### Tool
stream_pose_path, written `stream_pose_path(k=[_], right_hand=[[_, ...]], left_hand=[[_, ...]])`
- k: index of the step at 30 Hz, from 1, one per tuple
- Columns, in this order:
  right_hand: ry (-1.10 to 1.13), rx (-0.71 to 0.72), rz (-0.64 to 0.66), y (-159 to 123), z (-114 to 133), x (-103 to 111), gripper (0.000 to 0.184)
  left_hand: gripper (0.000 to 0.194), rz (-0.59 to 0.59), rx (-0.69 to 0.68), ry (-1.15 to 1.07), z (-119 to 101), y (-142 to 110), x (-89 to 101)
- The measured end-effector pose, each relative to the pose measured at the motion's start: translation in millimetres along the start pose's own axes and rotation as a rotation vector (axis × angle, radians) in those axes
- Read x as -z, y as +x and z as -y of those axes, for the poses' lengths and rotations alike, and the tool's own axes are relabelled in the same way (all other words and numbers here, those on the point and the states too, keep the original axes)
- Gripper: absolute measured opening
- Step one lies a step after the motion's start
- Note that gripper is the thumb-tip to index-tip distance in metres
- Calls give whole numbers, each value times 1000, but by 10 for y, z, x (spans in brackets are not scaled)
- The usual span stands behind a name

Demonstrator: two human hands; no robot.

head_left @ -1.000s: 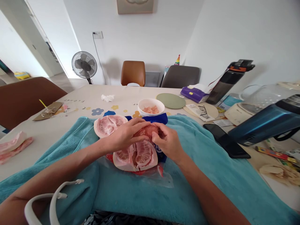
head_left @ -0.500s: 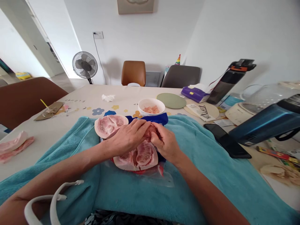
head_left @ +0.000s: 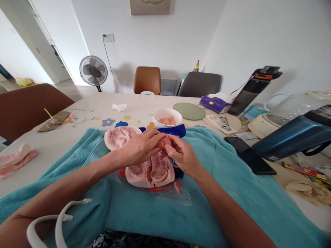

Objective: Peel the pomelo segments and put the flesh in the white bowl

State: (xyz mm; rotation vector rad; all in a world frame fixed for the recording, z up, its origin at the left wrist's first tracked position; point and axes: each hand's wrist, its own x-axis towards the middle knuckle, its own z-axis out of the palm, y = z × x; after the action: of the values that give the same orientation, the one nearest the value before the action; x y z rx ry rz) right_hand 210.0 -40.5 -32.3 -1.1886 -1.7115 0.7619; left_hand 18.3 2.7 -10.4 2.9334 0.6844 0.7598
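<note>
Both my hands meet over a peeled pink pomelo segment (head_left: 163, 141). My left hand (head_left: 138, 148) curls over it from the left, and my right hand (head_left: 181, 155) pinches it from the right. Directly below them an opened pomelo piece (head_left: 151, 172) with pink flesh lies on a clear plastic bag (head_left: 168, 193), which rests on a teal towel (head_left: 232, 193). Another pomelo piece (head_left: 119, 136) lies just left of my left hand. Behind the hands, a white bowl (head_left: 167, 117) holds peeled pink flesh.
Pomelo peel (head_left: 14, 160) lies at the table's left edge. A black phone (head_left: 248, 155), blue bottle (head_left: 297, 132), glasses (head_left: 223, 122), green plate (head_left: 188, 111), purple tissue pack (head_left: 216, 102) and dark bottle (head_left: 252, 89) crowd the right side. Chairs and a fan (head_left: 93, 70) stand beyond.
My hands have drawn closer together over the segment, and less of it shows between my fingers. The pieces on the towel stay put.
</note>
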Motion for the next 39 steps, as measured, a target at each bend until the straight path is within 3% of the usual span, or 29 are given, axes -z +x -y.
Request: stream_pose_path(k=[4, 11, 21, 27, 33, 39], right_hand=[[-32, -70, 38, 10, 29, 27, 35], [-229, 57, -43, -19, 113, -13, 23], [59, -80, -42, 2, 123, -3, 28], [279, -233, -7, 42, 125, -24, 27], [149, -187, -158, 34, 103, -89, 22], [266, -239, -130, 22, 103, -97, 23]], left_hand=[[40, 44, -7, -11, 16, -1, 1], [41, 38, -40, 18, -4, -16, -32], [38, 13, 27, -173, 25, -10, -28], [37, -26, 85, -59, -6, 1, -46], [35, -71, 105, -140, -64, -10, -99], [37, -3, 170, -414, 19, -12, -93]])
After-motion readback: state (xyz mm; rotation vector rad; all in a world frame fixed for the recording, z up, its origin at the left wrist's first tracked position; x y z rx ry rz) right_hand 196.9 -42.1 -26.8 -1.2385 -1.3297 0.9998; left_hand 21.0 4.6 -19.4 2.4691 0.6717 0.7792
